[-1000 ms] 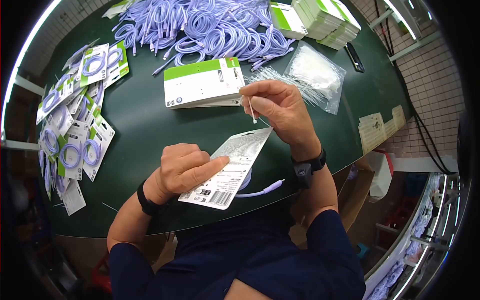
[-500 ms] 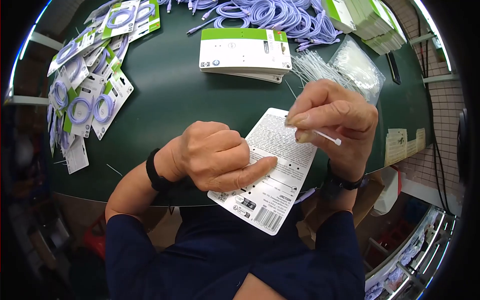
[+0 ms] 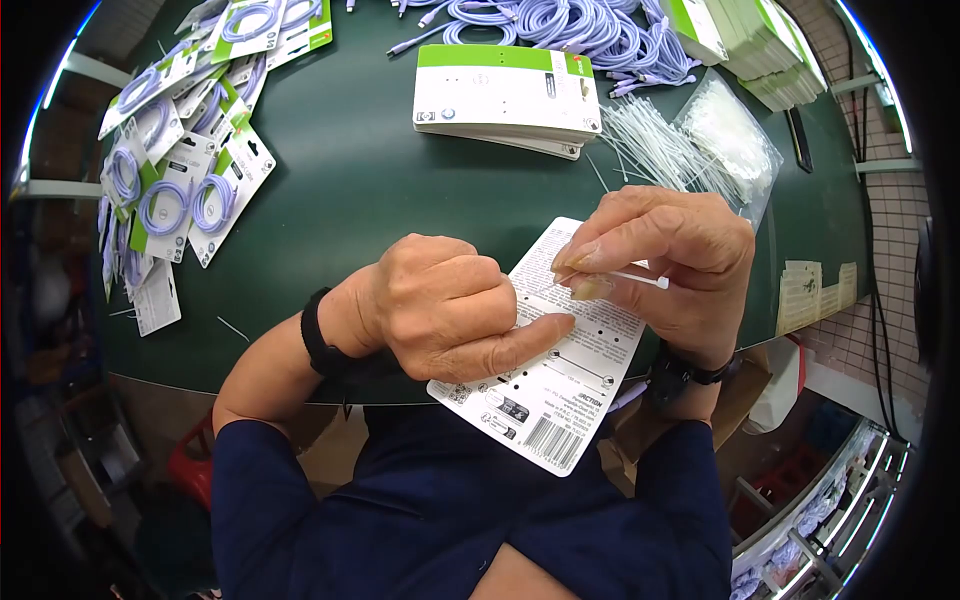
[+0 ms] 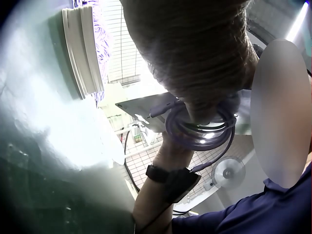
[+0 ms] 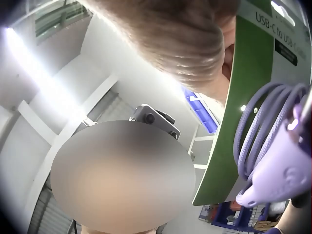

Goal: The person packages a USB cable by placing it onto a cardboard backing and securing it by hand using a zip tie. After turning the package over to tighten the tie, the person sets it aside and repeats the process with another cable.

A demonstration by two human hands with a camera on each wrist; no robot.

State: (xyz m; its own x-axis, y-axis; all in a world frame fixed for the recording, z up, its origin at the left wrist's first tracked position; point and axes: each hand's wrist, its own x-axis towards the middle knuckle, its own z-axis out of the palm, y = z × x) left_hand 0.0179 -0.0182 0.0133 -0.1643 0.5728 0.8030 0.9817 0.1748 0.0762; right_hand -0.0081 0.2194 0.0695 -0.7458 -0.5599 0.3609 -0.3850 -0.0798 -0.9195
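My left hand grips a white printed card, back face up, its thumb lying across the print. Under the card, a coiled lilac USB-C cable is held against the green-and-white front, which shows in the right wrist view with a lilac plug hanging close to the camera. Over the card's far part, my right hand pinches a thin white cable tie between thumb and fingers. The tie's small square head points right; its other end is at the fingertips, close over the card.
Carded cables lie heaped at the left. Ahead sits a stack of blank cards, with loose lilac cables behind it. Loose cable ties and a plastic bag lie to the right, near a black pen-like item.
The card has tilted so its printed back faces up more fully. My right hand has come over it with the cable tie, whose head has swung from pointing down to pointing right.
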